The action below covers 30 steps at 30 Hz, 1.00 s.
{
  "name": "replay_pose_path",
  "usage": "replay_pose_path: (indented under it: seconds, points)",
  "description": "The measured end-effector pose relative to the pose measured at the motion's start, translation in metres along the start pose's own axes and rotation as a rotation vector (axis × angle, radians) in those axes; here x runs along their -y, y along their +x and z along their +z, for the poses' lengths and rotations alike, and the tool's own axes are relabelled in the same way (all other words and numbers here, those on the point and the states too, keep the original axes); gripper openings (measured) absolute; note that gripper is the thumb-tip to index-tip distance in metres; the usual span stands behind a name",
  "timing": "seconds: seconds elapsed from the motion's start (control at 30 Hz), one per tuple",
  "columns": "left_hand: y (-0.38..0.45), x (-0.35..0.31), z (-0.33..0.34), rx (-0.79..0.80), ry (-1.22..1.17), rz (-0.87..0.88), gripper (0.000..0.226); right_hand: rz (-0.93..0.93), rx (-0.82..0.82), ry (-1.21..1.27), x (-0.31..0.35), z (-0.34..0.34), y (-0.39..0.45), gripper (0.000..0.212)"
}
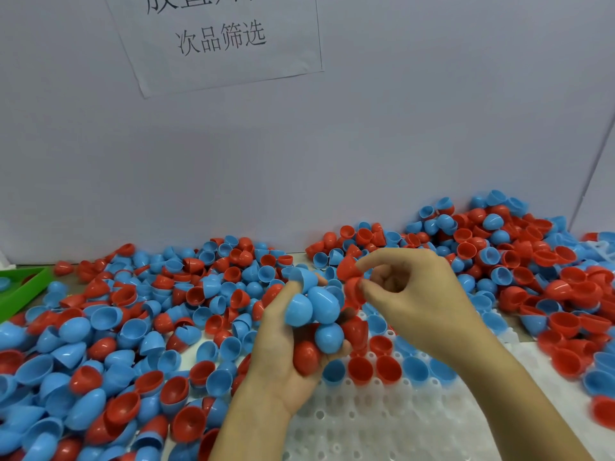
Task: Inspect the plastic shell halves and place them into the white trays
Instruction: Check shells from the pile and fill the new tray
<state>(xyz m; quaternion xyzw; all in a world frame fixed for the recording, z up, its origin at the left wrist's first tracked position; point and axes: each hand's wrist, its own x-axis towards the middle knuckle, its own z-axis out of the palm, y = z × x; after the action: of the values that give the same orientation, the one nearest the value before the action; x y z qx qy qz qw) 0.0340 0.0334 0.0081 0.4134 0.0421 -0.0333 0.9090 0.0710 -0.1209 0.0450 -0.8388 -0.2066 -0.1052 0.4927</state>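
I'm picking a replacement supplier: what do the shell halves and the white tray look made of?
Shell halves: thin rigid plastic in red and blue, smooth and slightly glossy, with soft highlights on the domes. White tray: seemingly moulded translucent plastic, milky and matt, with round cups and holes; exact type unclear.

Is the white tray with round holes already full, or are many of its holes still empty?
Mostly empty. The white plastic tray with round holes holds only a few red and blue plastic shell halves at its far rows; the near holes are bare.
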Motion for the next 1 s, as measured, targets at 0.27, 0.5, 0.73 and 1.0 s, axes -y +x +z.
replay_pose_path:
  seconds: [0.27, 0.5, 0.73, 1.0]
  points:
    - [0.000, 0.001, 0.002, -0.012, 0.042, 0.003, 0.033, 0.184, 0.087, 0.105, 0.002, -0.006, 0.000, 0.027]
    - [0.000, 0.001, 0.004, 0.027, 0.103, 0.008, 0.035, 0.201, 0.187, 0.095, 0.005, -0.001, -0.002, 0.025]
    - [-0.001, 0.003, 0.006, 0.037, 0.161, -0.004, 0.037, 0.282, 0.089, 0.202, 0.003, -0.001, -0.001, 0.019]
    - [0.000, 0.000, 0.005, -0.001, 0.140, -0.010, 0.036, 0.364, 0.041, 0.126, 0.010, -0.024, 0.001, 0.022]
